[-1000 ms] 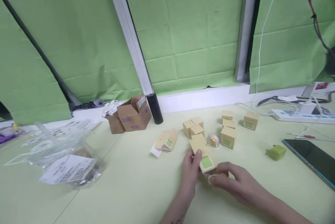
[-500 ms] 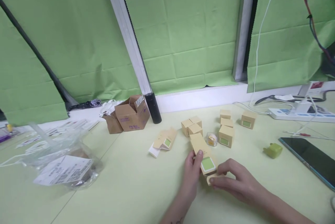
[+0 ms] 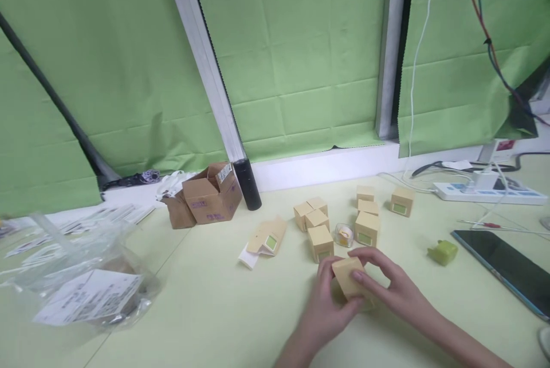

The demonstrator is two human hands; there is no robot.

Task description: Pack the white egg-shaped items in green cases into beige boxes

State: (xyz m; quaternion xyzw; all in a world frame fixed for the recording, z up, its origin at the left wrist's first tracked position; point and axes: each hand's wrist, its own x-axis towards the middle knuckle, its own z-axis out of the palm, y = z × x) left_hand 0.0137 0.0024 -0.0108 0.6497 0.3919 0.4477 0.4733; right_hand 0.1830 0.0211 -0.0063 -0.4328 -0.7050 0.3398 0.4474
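Both hands hold one small tan cardboard box [image 3: 347,278] just above the pale green table [image 3: 215,310], low in the middle of the view. My left hand [image 3: 329,308] wraps it from the left and below, thumb on its upper left edge. My right hand [image 3: 387,285] covers its right side, fingers curled over the top. Just behind it stands another small tan box with a green label [image 3: 320,242]. A flat unfolded box blank [image 3: 268,236] lies to the left.
Several folded tan boxes [image 3: 366,227] and a small clear jar [image 3: 344,235] stand behind. A brown carton [image 3: 210,193], a black cylinder [image 3: 247,183], a plastic bag with papers [image 3: 81,282], a green plug [image 3: 442,252], a dark tablet [image 3: 507,267] and a power strip [image 3: 490,193] lie around.
The open box with the green label that my hands were folding is now closed into a cube, turned plain side up. Both hands have wrapped around it. The camera has tilted slightly.
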